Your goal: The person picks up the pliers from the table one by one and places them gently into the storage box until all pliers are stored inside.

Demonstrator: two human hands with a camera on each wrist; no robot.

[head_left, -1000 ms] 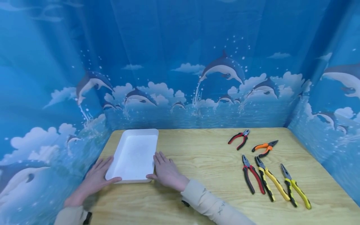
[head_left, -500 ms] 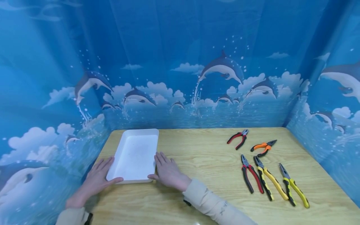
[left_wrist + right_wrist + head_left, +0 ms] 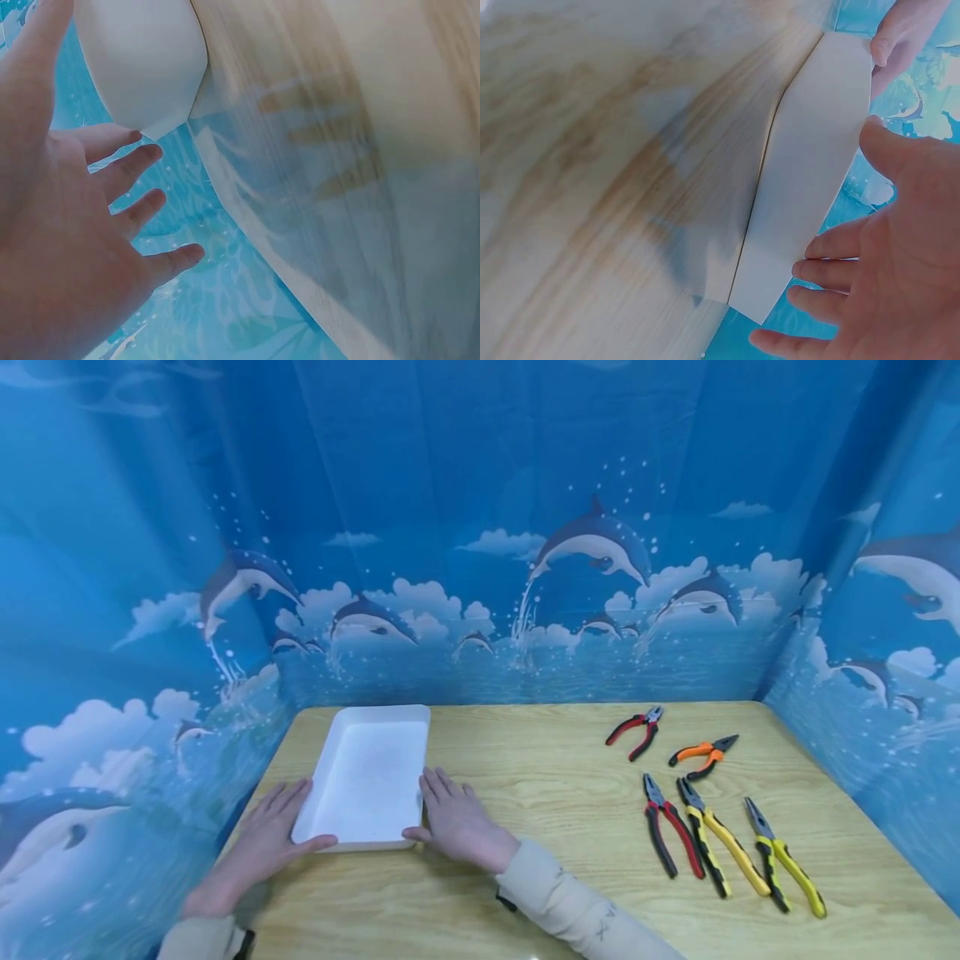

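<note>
A white rectangular tray (image 3: 371, 781) lies on the left part of the table, with nothing in it. My left hand (image 3: 264, 837) touches its near left corner, fingers extended along the side and thumb at the front rim. On the opposite side, my right hand (image 3: 463, 822) rests against the near right corner with its fingers straight and thumb at the front. The left wrist view shows the left fingers (image 3: 124, 171) spread beside the tray's outer wall (image 3: 142, 60). In the right wrist view, the right thumb (image 3: 885, 146) is at the rim of the tray (image 3: 802, 150).
Several pliers lie on the right of the wooden table (image 3: 540, 785): small red-black ones (image 3: 637, 731), orange ones (image 3: 705, 753), larger red-black ones (image 3: 671, 827), and two yellow-black pairs (image 3: 720, 835). Blue dolphin-print curtains (image 3: 480, 527) enclose the back and sides.
The tray has shifted slightly to the right, with both hands moving along at its sides. The pliers have stayed where they were.
</note>
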